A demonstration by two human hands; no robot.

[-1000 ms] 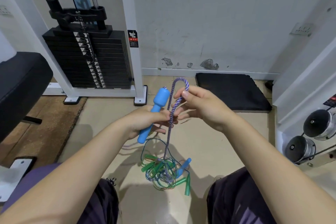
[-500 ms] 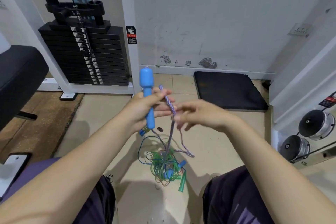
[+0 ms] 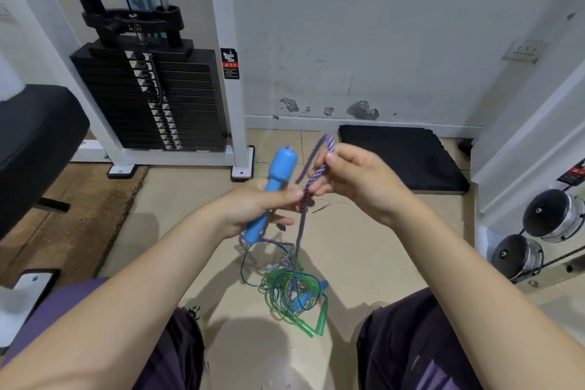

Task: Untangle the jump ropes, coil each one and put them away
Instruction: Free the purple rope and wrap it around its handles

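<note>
Half a second earlier the left hand point(image 3: 253, 209) had held the blue handle point(image 3: 272, 193) upright; it tipped the handle to lean right again; the right hand point(image 3: 354, 180) rose from beside the left, lifting a loop of the purple braided rope point(image 3: 311, 179) above its fingertips; the tangle point(image 3: 291, 291) on the floor shifted slightly.

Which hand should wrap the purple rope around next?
Probably the right hand. It already pinches a loop of the purple rope, while the left hand grips the blue handle and can act as the anchor.
</note>
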